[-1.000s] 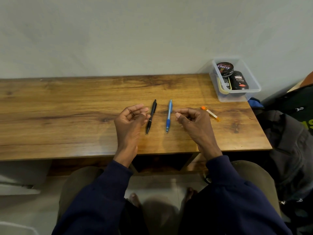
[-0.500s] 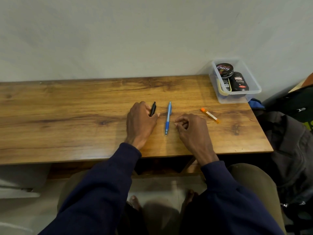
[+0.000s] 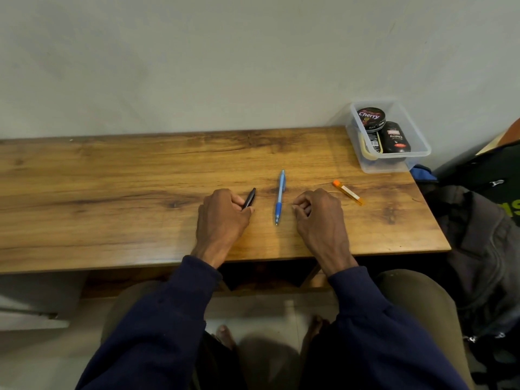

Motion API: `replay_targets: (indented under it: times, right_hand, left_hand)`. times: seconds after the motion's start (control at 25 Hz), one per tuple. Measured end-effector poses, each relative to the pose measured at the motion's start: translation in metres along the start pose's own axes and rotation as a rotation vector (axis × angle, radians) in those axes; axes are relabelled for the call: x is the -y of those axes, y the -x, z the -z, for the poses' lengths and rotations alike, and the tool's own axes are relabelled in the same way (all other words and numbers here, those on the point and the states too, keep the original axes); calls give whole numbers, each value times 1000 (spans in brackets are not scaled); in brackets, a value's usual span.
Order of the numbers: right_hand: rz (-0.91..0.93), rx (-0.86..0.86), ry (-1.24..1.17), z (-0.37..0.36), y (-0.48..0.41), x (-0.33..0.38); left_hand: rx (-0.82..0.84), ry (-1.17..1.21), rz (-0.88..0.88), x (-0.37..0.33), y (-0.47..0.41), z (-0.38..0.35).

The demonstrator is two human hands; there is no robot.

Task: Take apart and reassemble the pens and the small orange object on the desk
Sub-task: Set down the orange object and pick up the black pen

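Left hand [image 3: 222, 218] grips the black pen [image 3: 250, 197]: fingers curled over the lower barrel, thumb tip against its side. Only the glossy upper end shows past the knuckles, angled up and right. We can't tell whether the pen is lifted or lying on the desk [image 3: 112, 192].

Right hand [image 3: 318, 218] rests knuckles-up on the wood, fingers tucked under in a loose fist. We see nothing in it.

Blue pen [image 3: 280, 197] lies flat between the hands, touched by neither. It has a translucent light-blue barrel and a darker ribbed grip. The tip points to the near edge, the clip end to the wall.

Small orange object [image 3: 348, 192]: a slim see-through orange tube with an opaque orange cap and a white label. It lies diagonally just right of the right hand, not touching it.

The desk is warm brown wood grain with dark knots and a slight sheen. At the far right corner sits a clear plastic box [image 3: 416, 153] holding a round black tin [image 3: 371, 119] and a black oval container [image 3: 395, 137]. A dark backpack [image 3: 484, 220] sits right of the desk.
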State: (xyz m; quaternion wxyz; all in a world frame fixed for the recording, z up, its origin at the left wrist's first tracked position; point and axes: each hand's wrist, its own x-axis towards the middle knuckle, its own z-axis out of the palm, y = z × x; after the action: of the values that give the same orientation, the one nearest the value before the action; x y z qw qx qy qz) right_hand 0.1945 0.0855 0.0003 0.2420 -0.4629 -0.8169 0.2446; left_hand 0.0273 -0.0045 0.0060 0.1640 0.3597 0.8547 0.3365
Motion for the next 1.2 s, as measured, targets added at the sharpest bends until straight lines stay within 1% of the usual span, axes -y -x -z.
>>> replay_targets:
  times: [0.28, 0.4, 0.52, 0.76, 0.88, 1.0, 1.2]
  right_hand:
    - [-33, -39, -44, 3, 4, -2]
    - [-59, -69, -133, 4, 5, -7]
    - [-141, -71, -270, 6, 2, -13]
    - [-224, -192, -407, 9, -3, -22]
    - [-242, -221, -498, 8, -3, -20]
    - [-193, -186, -603, 7, -2, -10]
    - [-96, -13, -737, 5, -1, -2]
  left_hand:
    - [-3, 76, -25, 5, 24, -3]
    - [-21, 122, -62, 8, 29, -3]
    - [-30, 186, -73, 7, 30, -2]
    - [-42, 285, -68, 4, 29, -5]
    - [-25, 329, -79, 2, 28, -6]
    - [4, 386, -115, 1, 29, -6]
    - [28, 463, -149, 0, 30, -7]
